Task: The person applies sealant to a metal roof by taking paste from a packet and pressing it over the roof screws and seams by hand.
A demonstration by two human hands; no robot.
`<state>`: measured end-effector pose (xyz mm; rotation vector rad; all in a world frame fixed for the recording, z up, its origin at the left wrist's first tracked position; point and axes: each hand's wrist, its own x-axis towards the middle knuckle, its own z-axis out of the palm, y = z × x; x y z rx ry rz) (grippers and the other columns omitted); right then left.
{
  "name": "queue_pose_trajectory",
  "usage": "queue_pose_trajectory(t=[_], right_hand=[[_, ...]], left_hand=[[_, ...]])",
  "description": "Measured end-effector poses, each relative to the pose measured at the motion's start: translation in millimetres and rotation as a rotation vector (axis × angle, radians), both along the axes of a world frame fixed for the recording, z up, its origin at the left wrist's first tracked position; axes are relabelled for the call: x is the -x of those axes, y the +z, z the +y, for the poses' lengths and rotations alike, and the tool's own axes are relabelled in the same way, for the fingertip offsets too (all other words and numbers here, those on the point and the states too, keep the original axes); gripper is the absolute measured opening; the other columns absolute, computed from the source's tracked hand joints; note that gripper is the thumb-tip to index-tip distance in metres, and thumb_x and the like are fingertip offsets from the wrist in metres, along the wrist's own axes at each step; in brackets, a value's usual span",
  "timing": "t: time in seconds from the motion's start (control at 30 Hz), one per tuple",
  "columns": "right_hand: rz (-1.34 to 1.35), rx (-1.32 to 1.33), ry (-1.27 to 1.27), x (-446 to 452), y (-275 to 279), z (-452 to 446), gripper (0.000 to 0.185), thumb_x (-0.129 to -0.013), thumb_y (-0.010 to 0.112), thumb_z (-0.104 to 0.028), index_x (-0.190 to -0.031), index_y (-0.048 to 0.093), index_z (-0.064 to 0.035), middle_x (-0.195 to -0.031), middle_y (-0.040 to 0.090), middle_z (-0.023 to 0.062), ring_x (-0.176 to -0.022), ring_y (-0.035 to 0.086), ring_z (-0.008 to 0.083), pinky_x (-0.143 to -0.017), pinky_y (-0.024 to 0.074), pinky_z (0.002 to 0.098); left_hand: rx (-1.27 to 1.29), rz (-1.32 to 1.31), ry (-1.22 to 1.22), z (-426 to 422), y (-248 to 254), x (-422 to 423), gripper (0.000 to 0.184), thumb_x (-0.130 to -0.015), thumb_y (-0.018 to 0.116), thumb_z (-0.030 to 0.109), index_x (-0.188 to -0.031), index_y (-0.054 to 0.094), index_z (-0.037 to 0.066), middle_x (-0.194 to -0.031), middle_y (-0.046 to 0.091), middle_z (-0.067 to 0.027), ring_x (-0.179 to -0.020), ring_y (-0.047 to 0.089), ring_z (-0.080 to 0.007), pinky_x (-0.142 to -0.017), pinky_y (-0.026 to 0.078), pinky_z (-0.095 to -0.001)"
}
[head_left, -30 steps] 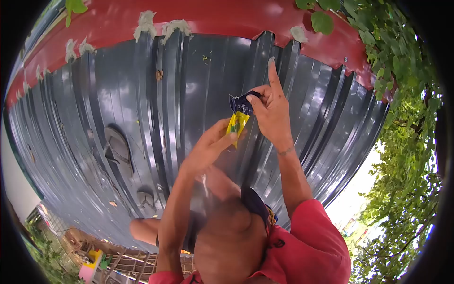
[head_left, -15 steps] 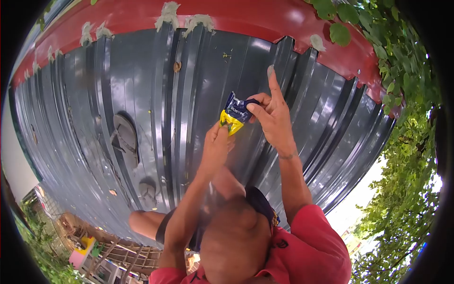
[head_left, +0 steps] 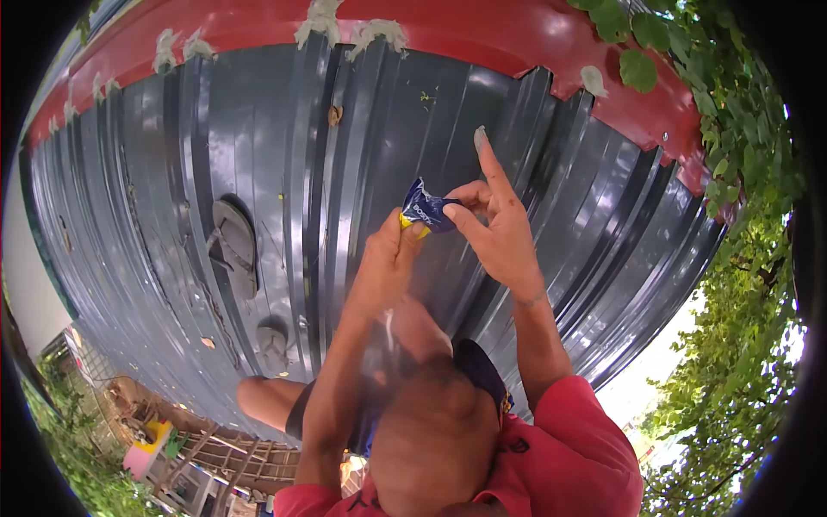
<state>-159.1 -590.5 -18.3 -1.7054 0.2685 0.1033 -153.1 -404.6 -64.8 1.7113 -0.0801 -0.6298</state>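
A small blue-and-yellow foil packet with white "BOST" lettering is held between both my hands above the dark metal roof. My left hand is closed round its lower yellow end, thumb on top, hiding much of the yellow. My right hand pinches the blue right edge between thumb and bent fingers. Its index finger points up and away from the packet, with grey stuff on the tip. What is inside the packet does not show.
Ribbed dark roof sheets meet a red flashing patched with grey sealant. Two flip-flops, a larger one and a smaller-looking one, lie to the left. Leafy branches overhang the right side.
My left hand has moved up over the packet, covering more of its yellow end. The packet looks more bent and folded. My right index finger has tilted slightly left.
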Motion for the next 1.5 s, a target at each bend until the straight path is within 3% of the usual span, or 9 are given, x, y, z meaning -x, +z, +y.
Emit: queue_pose_trajectory(t=[0.2,0.4,0.67,1.17,1.27,1.37,1.5], right_hand=[[0.072,-0.226,0.053,-1.7,0.7,-15.2,0.05,-0.102,0.065,-0.017,-0.15,0.055,-0.006,-0.129,0.065,0.0074,-0.112,0.059,0.012,-0.096,0.0478,0.0297],[0.116,-0.273,0.121,-2.0,11.1,-15.6,0.035,-0.104,0.06,-0.015,-0.137,0.067,-0.0033,-0.137,0.06,0.0053,-0.122,0.056,0.0147,-0.106,0.0426,0.0308],[0.131,-0.347,0.121,-0.7,11.9,-11.6,0.033,-0.103,0.061,-0.012,-0.133,0.069,-0.0007,-0.138,0.058,0.007,-0.126,0.056,0.0176,-0.109,0.0424,0.0328],[0.131,-0.447,0.041,6.4,9.1,-30.3,0.026,-0.102,0.061,-0.012,-0.122,0.071,0.0002,-0.135,0.061,0.006,-0.123,0.058,0.0163,-0.108,0.0428,0.0328],[0.13,-0.44,0.009,7.7,7.4,-37.1,0.027,-0.102,0.061,-0.013,-0.122,0.071,0.0003,-0.136,0.061,0.0066,-0.123,0.057,0.0165,-0.108,0.0427,0.033],[0.137,-0.393,-0.026,10.9,7.8,-42.7,0.028,-0.101,0.062,-0.014,-0.122,0.071,0.0004,-0.136,0.061,0.0077,-0.124,0.056,0.0172,-0.109,0.0412,0.034],[0.094,-0.394,-0.023,15.5,11.1,-55.1,0.031,-0.097,0.063,-0.015,-0.122,0.071,0.0008,-0.137,0.06,0.0088,-0.127,0.053,0.018,-0.112,0.0376,0.0358]], left_hand=[[-0.07,-0.198,0.01,0.0,7.7,-1.1,0.018,-0.11,0.05,0.017,-0.112,0.054,0.0,-0.075,0.06,-0.0128,-0.065,0.057,-0.0219,-0.062,0.045,-0.0372],[-0.105,-0.24,-0.024,5.2,11.6,-6.2,0.016,-0.109,0.051,0.016,-0.112,0.055,0.001,-0.074,0.061,-0.0149,-0.064,0.06,-0.0284,-0.061,0.046,-0.039],[-0.101,-0.345,-0.031,3.8,9.7,-6.4,0.016,-0.108,0.052,0.016,-0.112,0.055,0.002,-0.075,0.061,-0.0171,-0.065,0.06,-0.0362,-0.063,0.047,-0.0418],[-0.104,-0.432,-0.09,-16.6,13.3,-12.7,0.012,-0.104,0.055,0.007,-0.114,0.054,0.002,-0.081,0.06,-0.0198,-0.07,0.06,-0.0397,-0.063,0.046,-0.045],[-0.177,-0.527,-0.125,-24.6,13.3,-16.3,0.014,-0.101,0.056,0.004,-0.116,0.055,0.002,-0.084,0.061,-0.021,-0.074,0.062,-0.0416,-0.066,0.047,-0.047],[-0.26,-0.453,-0.146,-31.7,12.7,-21.9,0.019,-0.1,0.056,0.003,-0.119,0.057,0.004,-0.098,0.068,-0.0246,-0.091,0.064,-0.0488,-0.077,0.05,-0.0558],[-0.411,-0.475,-0.145,-38.7,10.6,-28.9,0.021,-0.1,0.057,0.006,-0.121,0.058,0.003,-0.1,0.069,-0.0237,-0.093,0.065,-0.0481,-0.079,0.051,-0.0557]])
